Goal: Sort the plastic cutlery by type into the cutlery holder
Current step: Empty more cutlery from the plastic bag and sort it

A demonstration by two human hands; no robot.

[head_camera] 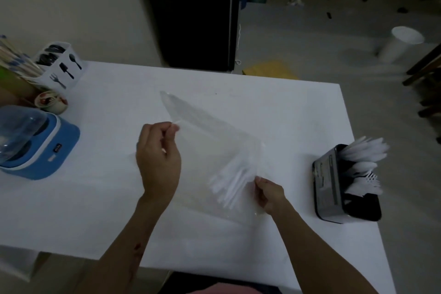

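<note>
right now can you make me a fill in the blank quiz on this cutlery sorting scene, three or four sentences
1. The left hand pinches an edge of the clear plastic ____, which lies on the white table.
2. The white plastic cutlery inside it lies nearest the ____ hand.
3. The black cutlery holder on the right already holds ____ plastic utensils.
4. The white caddy at the far left shows printed pictures of a spoon, a spatula and a ____.

Missing words: bag; right; white; fork
</note>
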